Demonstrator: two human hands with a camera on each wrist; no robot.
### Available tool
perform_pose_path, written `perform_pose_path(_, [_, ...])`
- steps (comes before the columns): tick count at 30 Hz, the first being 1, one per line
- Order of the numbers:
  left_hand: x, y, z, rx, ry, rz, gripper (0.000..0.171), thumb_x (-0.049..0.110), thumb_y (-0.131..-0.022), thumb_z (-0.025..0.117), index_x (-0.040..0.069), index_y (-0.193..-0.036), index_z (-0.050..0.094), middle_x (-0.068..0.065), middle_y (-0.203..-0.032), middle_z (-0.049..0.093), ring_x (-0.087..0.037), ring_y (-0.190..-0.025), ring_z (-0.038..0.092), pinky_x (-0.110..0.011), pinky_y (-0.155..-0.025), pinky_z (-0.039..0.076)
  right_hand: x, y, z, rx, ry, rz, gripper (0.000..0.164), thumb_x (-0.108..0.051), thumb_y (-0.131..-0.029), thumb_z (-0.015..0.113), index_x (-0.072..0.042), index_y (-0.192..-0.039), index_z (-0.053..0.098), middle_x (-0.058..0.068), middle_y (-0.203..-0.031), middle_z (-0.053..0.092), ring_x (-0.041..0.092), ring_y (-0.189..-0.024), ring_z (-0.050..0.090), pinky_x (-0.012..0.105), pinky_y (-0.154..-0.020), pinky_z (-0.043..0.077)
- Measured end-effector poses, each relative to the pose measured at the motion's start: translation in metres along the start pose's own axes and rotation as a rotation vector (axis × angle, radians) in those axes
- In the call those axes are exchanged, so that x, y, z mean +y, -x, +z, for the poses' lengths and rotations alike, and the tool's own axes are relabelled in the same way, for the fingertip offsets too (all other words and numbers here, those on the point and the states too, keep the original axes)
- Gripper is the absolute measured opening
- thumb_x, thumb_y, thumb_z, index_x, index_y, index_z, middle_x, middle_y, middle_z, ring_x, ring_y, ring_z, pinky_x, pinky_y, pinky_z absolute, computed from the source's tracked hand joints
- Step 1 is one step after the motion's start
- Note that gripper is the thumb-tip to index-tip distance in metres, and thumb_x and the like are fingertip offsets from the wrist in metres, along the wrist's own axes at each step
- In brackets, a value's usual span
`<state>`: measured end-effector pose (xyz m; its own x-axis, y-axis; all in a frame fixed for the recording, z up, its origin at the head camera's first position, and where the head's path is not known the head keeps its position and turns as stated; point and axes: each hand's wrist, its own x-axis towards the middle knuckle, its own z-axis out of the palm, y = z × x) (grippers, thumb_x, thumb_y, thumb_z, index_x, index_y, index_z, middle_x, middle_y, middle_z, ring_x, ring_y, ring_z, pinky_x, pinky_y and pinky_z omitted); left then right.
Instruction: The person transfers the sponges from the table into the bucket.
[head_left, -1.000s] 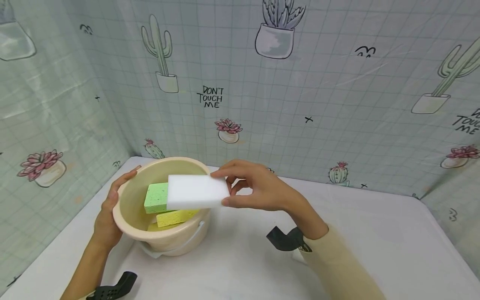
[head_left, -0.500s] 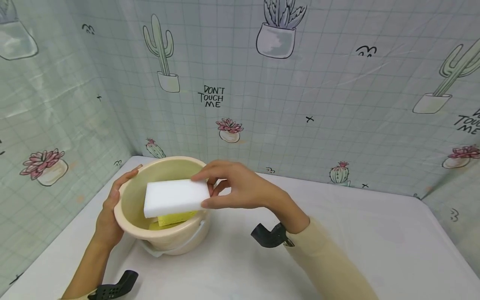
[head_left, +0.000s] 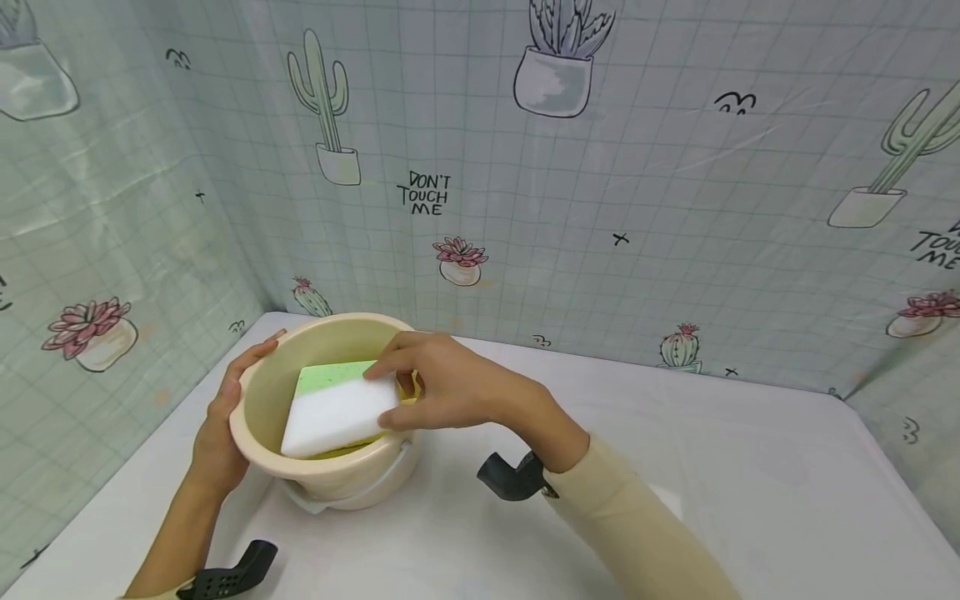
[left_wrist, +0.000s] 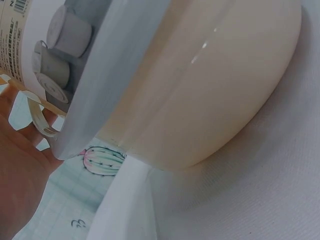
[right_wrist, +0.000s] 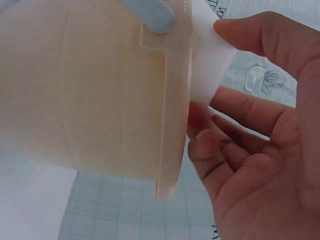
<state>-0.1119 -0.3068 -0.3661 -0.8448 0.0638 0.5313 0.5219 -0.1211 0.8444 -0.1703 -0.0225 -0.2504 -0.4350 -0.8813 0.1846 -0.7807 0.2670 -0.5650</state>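
A cream bucket (head_left: 322, 482) stands at the left of the table, its mouth leaning toward me. My left hand (head_left: 219, 437) holds the bucket's left side by the rim; in the left wrist view this hand (left_wrist: 22, 165) is beside the pale bucket handle (left_wrist: 115, 65). Thumb and fingers of my right hand (head_left: 457, 383) pinch one end of a white sponge (head_left: 333, 417), tilted inside the bucket's mouth. Under it shows a green sponge (head_left: 330, 375), with some yellow below. The right wrist view has the white sponge (right_wrist: 212, 60) partly behind the bucket rim (right_wrist: 177, 100).
The white table (head_left: 720, 483) spreads to the right of the bucket. A curtain (head_left: 525, 183) printed with cacti hangs behind and at the sides. A black wrist mount (head_left: 513, 477) sits on the right wrist, another black mount (head_left: 232, 575) on the left.
My right hand has carried the white sponge left and down into the bucket's mouth, and the sponge now tilts. More of the green sponge shows than half a second ago. The left hand stays on the bucket.
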Motion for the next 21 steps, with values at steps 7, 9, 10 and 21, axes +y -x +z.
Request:
perform_pose_path(7, [0.0, 0.0, 0.0, 0.002, -0.001, 0.004, 0.051, 0.029, -0.103, 0.02, 0.003, -0.147, 0.029, -0.009, -0.155, 0.022, -0.019, -0.142, 0.017, -0.021, -0.108, 0.023, -0.003, -0.006, 0.001, -0.083, 0.079, 0.023, 0.039, -0.028, -0.083, 0.072, -0.008, -0.117, 0.068, -0.006, -0.098, 0.056, 0.009, -0.076, 0.053, 0.017, -0.068, 0.044])
perform_pose_path(9, [0.0, 0.0, 0.0, 0.003, -0.007, 0.006, 0.052, 0.029, -0.103, 0.02, 0.003, -0.146, 0.029, -0.009, -0.155, 0.023, -0.019, -0.142, 0.017, -0.021, -0.108, 0.023, -0.004, -0.007, 0.001, -0.103, 0.102, 0.037, 0.039, -0.029, -0.084, 0.07, -0.009, -0.117, 0.068, -0.006, -0.096, 0.056, 0.007, -0.073, 0.052, 0.017, -0.068, 0.044])
perform_pose_path(10, [0.0, 0.0, 0.0, 0.004, -0.012, 0.009, 0.052, 0.029, -0.103, 0.02, 0.002, -0.146, 0.03, -0.009, -0.155, 0.023, -0.019, -0.142, 0.017, -0.021, -0.108, 0.023, -0.005, -0.008, 0.001, -0.112, 0.117, 0.046, 0.039, -0.031, -0.085, 0.07, -0.009, -0.118, 0.068, -0.007, -0.096, 0.056, 0.005, -0.072, 0.052, 0.017, -0.068, 0.043])
perform_pose_path(21, [0.001, -0.001, 0.002, 0.0, 0.005, 0.019, 0.051, 0.027, -0.103, 0.02, 0.001, -0.146, 0.029, -0.011, -0.155, 0.023, -0.02, -0.141, 0.019, -0.021, -0.108, 0.025, -0.016, -0.018, 0.007, -0.18, 0.222, 0.136, 0.041, -0.03, -0.086, 0.069, -0.012, -0.122, 0.066, -0.004, -0.114, 0.058, 0.002, -0.094, 0.053, 0.016, -0.082, 0.041])
